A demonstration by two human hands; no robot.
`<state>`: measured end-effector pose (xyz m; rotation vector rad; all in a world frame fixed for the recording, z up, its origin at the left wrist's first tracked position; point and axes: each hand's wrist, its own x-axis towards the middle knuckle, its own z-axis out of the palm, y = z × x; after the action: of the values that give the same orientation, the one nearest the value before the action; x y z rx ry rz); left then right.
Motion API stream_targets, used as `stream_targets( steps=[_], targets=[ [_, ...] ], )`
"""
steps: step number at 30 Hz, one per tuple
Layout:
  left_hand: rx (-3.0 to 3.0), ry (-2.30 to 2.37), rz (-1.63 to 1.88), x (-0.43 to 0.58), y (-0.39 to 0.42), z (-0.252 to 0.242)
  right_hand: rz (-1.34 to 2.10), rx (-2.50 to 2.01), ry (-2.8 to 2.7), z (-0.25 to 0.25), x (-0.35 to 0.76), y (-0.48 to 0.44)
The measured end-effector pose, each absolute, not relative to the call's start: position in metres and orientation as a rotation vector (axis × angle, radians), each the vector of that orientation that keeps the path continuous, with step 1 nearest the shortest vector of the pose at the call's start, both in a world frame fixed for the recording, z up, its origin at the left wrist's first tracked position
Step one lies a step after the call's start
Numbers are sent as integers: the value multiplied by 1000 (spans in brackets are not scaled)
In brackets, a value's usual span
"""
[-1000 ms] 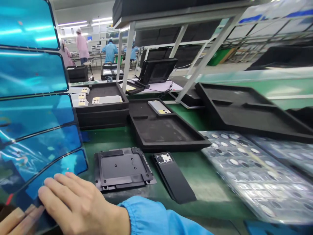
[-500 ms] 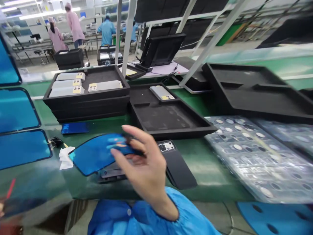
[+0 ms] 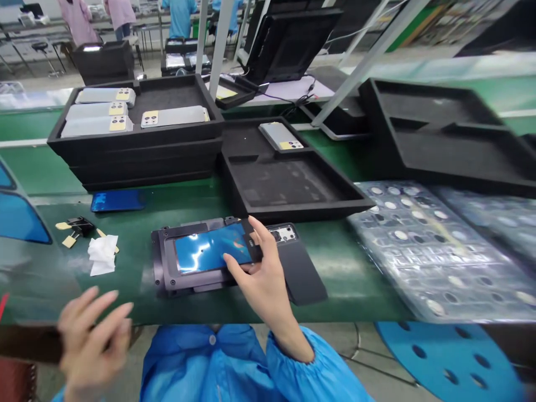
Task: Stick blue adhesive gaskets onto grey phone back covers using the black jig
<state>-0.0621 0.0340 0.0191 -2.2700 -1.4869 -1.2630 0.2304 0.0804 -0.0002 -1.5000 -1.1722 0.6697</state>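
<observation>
Green bench with a workroom behind: four people, two in pink and two in blue, all cut off by the top edge. One blue-filmed panel lies on one dark fixture, below the thumb of the right hand. Right thumb and forefinger are spread across the panel's right end; the other fingertips are hidden, so cannot tell whether they clamp it. Left hand: blurred, fingers apart, nothing held; one white tissue just beyond its fingertips, one black clip farther out. One dark phone right of the right fingers, partly covered by that hand. Beyond those fingers, one black tray with one silver phone. Far right of them, clear plastic sheets, discs too blurred and glary to count
</observation>
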Motion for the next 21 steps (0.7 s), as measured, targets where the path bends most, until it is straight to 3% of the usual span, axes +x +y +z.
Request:
stream_targets(
  steps=[2, 7, 14, 21],
  targets=[
    [-2484, -1300, -990, -23, 45, 15, 683, -1487, -1227, 0, 228, 80],
    [-2579, -1384, -633, 23, 70, 13, 628, -1452, -1362, 3, 224, 69],
    [-2589, -1431, -559, 11, 70, 8, 292, -1631, -1336, -15, 289, 43],
    [-2579, -1519, -550, 30, 72, 13, 324, -1951, -1280, -65, 343, 23]
  ],
)
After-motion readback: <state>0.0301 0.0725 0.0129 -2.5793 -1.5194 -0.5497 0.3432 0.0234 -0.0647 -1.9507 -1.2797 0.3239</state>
